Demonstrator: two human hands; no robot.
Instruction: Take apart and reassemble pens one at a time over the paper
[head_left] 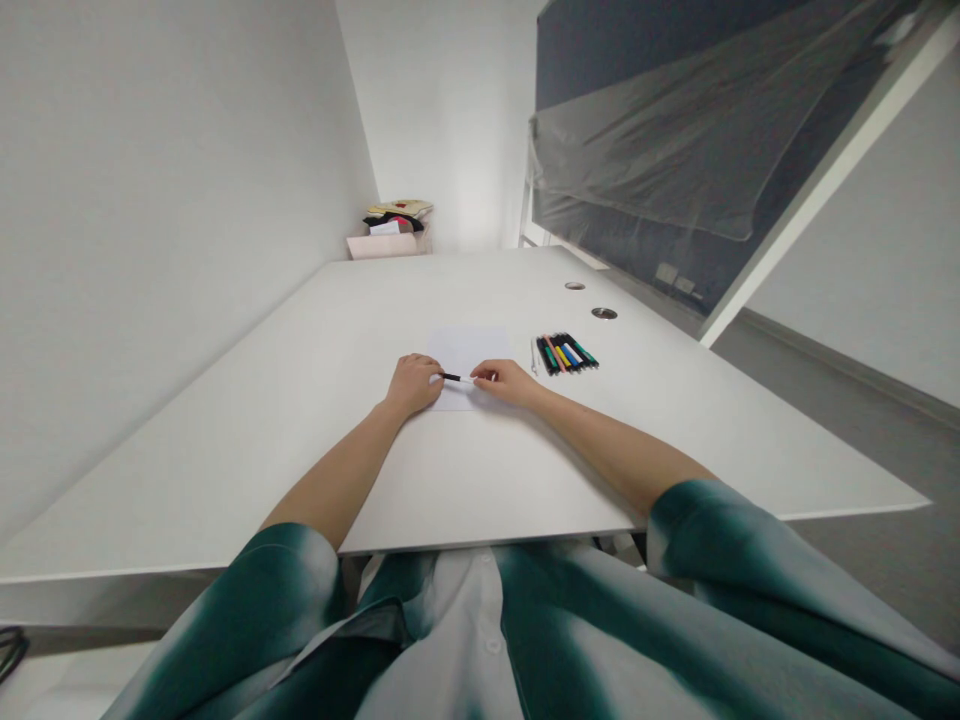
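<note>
Both my hands rest on a white sheet of paper point(469, 350) lying on the white table point(300, 400). My left hand point(412, 383) is closed and grips the black end of a pen point(457, 378). My right hand point(506, 381) is closed on the pen's white end. The pen lies level between the two hands, just above the paper. A row of several coloured marker pens point(564, 353) lies on the table to the right of the paper, a short way from my right hand.
Two round cable holes point(604, 313) sit in the table behind the markers. A pink box with clutter point(390, 235) stands at the far end by the wall. A dark board wrapped in plastic point(675, 150) leans at the right.
</note>
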